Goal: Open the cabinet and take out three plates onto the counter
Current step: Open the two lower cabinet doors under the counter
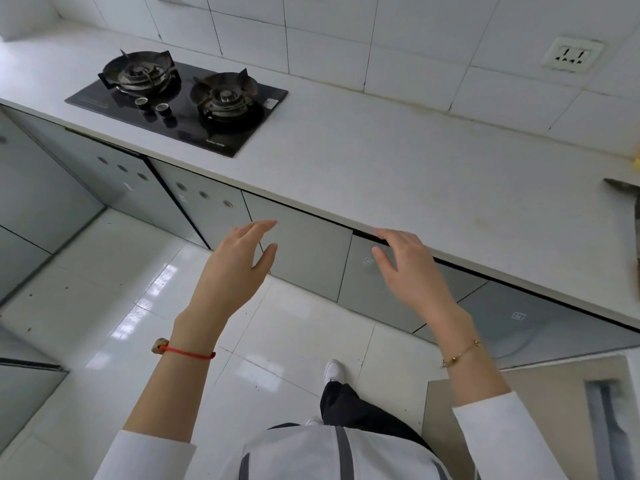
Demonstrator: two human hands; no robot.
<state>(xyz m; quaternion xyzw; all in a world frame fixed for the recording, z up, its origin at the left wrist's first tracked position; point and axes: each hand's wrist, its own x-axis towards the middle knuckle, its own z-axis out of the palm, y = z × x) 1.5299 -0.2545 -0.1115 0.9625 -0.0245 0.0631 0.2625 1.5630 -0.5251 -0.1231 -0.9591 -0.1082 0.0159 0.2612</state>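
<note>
a person stands at a white counter point(398, 161), both hands raised toward the grey cabinet doors beneath it. the left hand point(239, 261) hangs in the air in front of the middle cabinet door point(304, 251), fingers straight and relaxed, holding nothing and touching nothing. the right hand point(405, 265) is also spread and loose, its fingertips up at the dark gap under the counter edge, at the top corner of the next cabinet door point(374, 292); whether they are hooked over the door's top edge or only near it cannot be told. every door in view looks closed, so the plates are out of sight, presumably behind one of them, and none is on the counter. the task looks barely begun: the opening pull is not yet made. the doors have no visible handles, so the risk is a weak fingertip purchase on the top lip that slips off the glossy face. a door swung out fast could also hit the leg and white shoe point(334, 370) close in front of it. a two-burner stove point(180, 98) sits on the counter well to the left, leaving bare counter above these doors, though plates set too near the front edge could slide off.
</note>
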